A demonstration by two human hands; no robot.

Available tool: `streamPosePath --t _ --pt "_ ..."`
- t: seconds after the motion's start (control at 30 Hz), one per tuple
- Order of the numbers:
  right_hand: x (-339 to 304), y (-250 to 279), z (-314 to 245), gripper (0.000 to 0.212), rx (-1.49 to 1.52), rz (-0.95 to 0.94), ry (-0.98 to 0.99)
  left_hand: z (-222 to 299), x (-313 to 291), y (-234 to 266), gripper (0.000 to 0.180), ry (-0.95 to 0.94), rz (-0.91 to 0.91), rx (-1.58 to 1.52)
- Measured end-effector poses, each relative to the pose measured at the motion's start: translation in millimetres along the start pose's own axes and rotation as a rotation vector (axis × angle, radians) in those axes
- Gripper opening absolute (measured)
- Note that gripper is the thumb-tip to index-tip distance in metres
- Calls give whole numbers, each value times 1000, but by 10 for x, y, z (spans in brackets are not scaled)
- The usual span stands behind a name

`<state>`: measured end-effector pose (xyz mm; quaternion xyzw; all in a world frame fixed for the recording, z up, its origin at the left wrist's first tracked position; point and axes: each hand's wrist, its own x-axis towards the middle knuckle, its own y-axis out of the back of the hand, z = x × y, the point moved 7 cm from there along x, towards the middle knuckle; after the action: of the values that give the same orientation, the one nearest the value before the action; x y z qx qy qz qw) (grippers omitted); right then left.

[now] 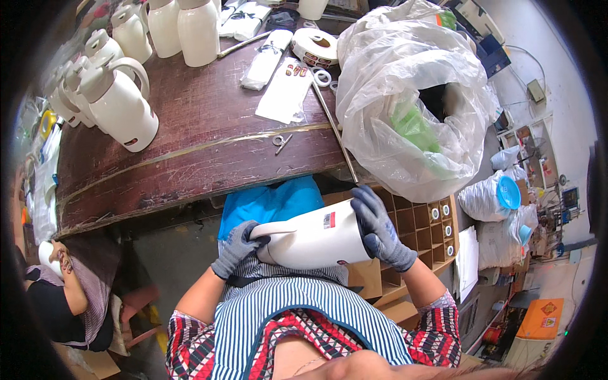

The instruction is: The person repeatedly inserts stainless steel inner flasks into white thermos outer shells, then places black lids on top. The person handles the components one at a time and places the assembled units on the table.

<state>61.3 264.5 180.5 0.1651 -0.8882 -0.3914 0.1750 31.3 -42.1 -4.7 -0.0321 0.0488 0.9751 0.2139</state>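
A white vacuum jug (pixel 320 237) lies on its side in front of my striped apron, its handle end to the left and its base to the right. A red-and-white label sits on its body. My left hand (pixel 244 249), in a grey work glove, is closed around the handle end. My right hand (pixel 380 229), gloved in grey and dark blue, presses on the base with its fingers reaching up over the rim. Beyond them, on the dark wooden table (pixel 196 117), stand several similar white jugs (pixel 123 107).
A large clear plastic bag (pixel 411 126) bulges over the table's right side. Nearby lie a sticker roll (pixel 315 47), a sheet of stickers (pixel 285 92) and a metal rod (pixel 334 126). A divided cardboard box (pixel 418 231) sits below right. Another person (pixel 69 294) is at the lower left.
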Motion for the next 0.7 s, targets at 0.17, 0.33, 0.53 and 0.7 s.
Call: streamPosePath --t 0.17,0.33,0.53,0.7 --pt "-9 -166 -201 76 71 62 35 -82 40 -82 20 -27 329 18" --pt "-713 -766 520 70 196 246 -363 179 -5 -236 17 -63 450 246" --pt "589 -195 -283 71 64 55 -104 -96 -202 90 29 -93 626 -90" --pt "1683 -211 -362 65 642 -186 -195 343 -249 588 38 -98 481 55"
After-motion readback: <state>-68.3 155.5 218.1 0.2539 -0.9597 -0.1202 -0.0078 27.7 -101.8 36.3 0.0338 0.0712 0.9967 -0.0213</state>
